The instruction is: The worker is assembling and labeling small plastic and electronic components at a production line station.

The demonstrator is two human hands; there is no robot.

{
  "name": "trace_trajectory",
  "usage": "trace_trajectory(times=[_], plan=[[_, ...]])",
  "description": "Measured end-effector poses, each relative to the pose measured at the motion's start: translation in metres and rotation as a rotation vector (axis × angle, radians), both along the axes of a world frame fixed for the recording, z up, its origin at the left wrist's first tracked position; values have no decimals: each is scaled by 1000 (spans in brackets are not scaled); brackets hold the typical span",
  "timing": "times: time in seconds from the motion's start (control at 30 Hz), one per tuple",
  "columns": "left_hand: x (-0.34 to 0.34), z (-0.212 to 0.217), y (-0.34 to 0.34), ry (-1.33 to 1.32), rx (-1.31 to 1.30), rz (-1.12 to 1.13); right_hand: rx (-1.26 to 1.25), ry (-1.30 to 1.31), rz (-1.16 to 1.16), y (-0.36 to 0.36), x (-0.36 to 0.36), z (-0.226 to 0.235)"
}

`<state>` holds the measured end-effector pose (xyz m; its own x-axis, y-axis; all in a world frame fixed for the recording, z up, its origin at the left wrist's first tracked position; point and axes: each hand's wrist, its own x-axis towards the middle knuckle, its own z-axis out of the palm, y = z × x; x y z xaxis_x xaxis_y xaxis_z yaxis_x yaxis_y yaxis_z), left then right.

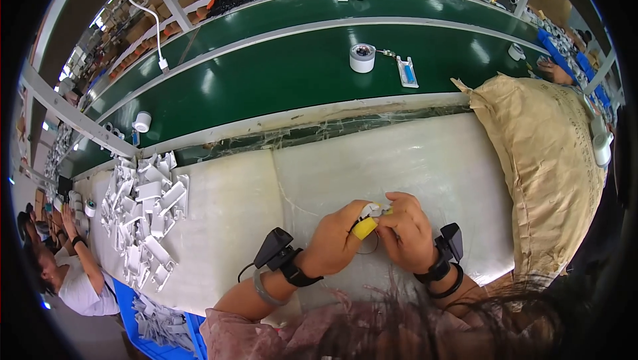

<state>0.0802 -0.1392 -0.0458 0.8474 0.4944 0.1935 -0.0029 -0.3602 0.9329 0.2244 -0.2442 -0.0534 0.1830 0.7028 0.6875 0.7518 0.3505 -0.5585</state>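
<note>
My left hand [337, 237] and my right hand [407, 230] meet above the white-covered bench, near its front edge. A small white piece [377, 210] lies pinched between their fingertips, partly covered by them. Beside it, at my left thumb, sits a bright yellow band [364, 228]; whether it is wrapped around the thumb or held cannot be made out. Both hands are closed, with my right fingers bent in against the left. A thin dark line curves just below the fingers.
Left lies a heap of white plastic housings [146, 207], above a blue bin [143, 333] of parts. A brown paper sack [545, 167] stands right. On the green conveyor [266, 74] rest a white round lamp body [362, 58] and a wired tray [407, 72]. A co-worker [83, 273] sits far left.
</note>
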Motion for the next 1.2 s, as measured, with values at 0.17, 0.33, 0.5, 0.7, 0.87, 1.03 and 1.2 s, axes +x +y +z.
trace_trajectory(times=[0.17, 0.33, 0.5, 0.7, 0.87, 1.03, 1.2], plan=[[2, 6, 0, 100, -105, 2, -34, -3, -8, 0, 2, -2], [5, 0, 2, 38, -187, -34, -15, -1, -53, 1, 3, -3], [2, 4, 2, 8, -263, -62, -51, -29, -35, -1, 2, 6], [3, -1, 6, 10, -242, -93, -57, 14, -28, -3, 3, 4], [3, -3, 8, -10, -234, -108, -71, 33, -35, -2, 3, 4], [2, -9, 10, -39, -254, -78, -75, 31, -41, -2, 0, 9], [1, -17, 22, -85, -656, 87, -15, 30, -66, -3, -1, 16]])
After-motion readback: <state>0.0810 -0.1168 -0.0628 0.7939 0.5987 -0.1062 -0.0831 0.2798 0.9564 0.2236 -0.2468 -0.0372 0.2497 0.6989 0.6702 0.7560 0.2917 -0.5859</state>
